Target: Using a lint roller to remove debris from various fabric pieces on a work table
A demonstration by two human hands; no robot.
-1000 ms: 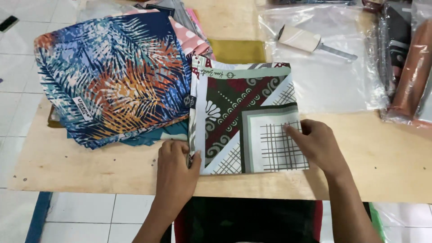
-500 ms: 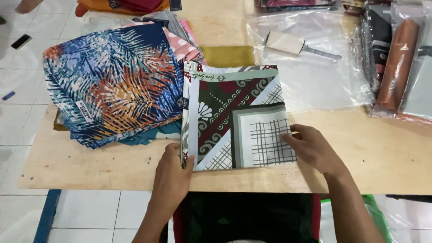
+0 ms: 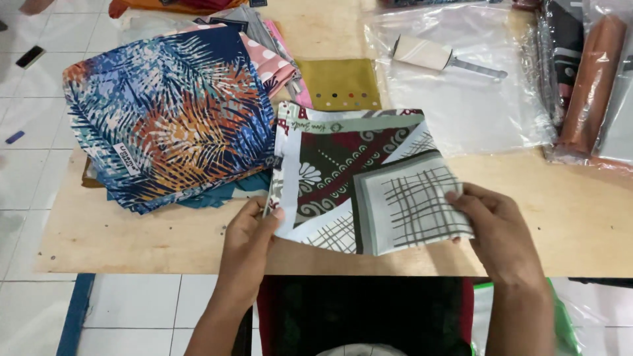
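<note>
Cotton-looking printed cloth, folded to a flat square in maroon, grey and cream, is what both hands hold. The left hand [image 3: 249,234] pinches the folded scarf [image 3: 362,184] at its 8 o'clock corner, thumb on top and fingers curled under the stacked edge. The right hand [image 3: 498,227] grips the 4 o'clock corner, thumb laid over the grey checked panel, fingers hidden beneath. The scarf lies on the plywood desk [image 3: 573,224] near its front edge, the near side lifted slightly by the hands and the far side resting down.

Judging by the thin layers and soft edges, it should be light, limp and a little slippery; held by one corner the folds would likely slide open, so opposite edges or a flat palm beneath seem the safest hold. It is nearly square, with its slightly longer side running from 9 to 3 o'clock; the printed band edge faces 12 o'clock.

At 10 o'clock, just beside it, sits a stack of folded fabrics [image 3: 171,118] topped by a blue and orange leaf print. At 12 o'clock lies an olive cloth [image 3: 339,82], and at 1 o'clock a lint roller [image 3: 428,54] on a clear plastic bag [image 3: 481,112]
</note>
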